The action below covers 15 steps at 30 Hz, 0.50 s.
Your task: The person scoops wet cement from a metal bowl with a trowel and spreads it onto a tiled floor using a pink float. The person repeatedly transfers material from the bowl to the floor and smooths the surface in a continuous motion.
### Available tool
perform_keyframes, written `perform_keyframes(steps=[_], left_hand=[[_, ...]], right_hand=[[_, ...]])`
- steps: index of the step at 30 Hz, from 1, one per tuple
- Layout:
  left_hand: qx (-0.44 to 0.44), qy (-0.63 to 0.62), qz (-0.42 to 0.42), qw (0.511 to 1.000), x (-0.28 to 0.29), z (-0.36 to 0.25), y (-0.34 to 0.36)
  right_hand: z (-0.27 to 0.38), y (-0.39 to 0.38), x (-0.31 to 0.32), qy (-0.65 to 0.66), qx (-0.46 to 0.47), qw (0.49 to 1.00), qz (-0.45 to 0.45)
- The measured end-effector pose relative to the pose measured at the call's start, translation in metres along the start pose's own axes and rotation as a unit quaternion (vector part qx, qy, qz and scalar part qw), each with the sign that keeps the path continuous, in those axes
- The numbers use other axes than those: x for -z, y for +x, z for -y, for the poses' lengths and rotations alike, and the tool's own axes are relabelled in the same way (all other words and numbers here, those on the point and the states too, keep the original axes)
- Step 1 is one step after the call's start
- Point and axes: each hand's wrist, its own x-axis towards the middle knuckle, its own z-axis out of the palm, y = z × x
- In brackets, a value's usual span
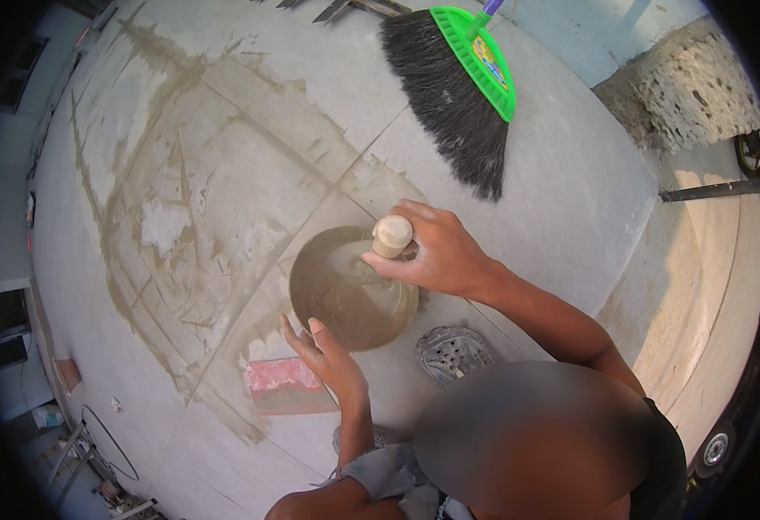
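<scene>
A round bowl [354,338] stands on the tiled floor in front of me, with wet grey-brown paste inside. My right hand [441,251] is closed around a tool with a thick, pale, round-ended handle [392,234], held over the bowl's right side. The tool's working end is hidden, so its kind cannot be told. At the bowl's near left rim is my left hand [332,360], its fingers stretched apart and nothing in them; whether they touch the rim is unclear. Just beside that hand lies a flat rectangular piece [289,387], part pink and part grey.
Grey-brown paste smears [224,165] cover the tile joints to the left. A broom [449,95] with black bristles and a green head lies beyond the bowl. A perforated clog [454,351] sits near my right forearm. At the far right stands a rough stone-like block [692,87].
</scene>
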Motion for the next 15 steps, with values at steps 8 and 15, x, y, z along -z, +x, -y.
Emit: perform_keyframes(steps=[8,15], left_hand=[[0.008,-0.019,0.010,1.000,-0.001,0.001,0.004],[-0.023,-0.060,0.060,0.996,-0.004,0.001,0.006]], right_hand=[[0.004,0.016,0.019,-0.030,0.042,0.997,-0.058],[0.015,0.018,0.010,0.005,0.005,1.000,-0.009]])
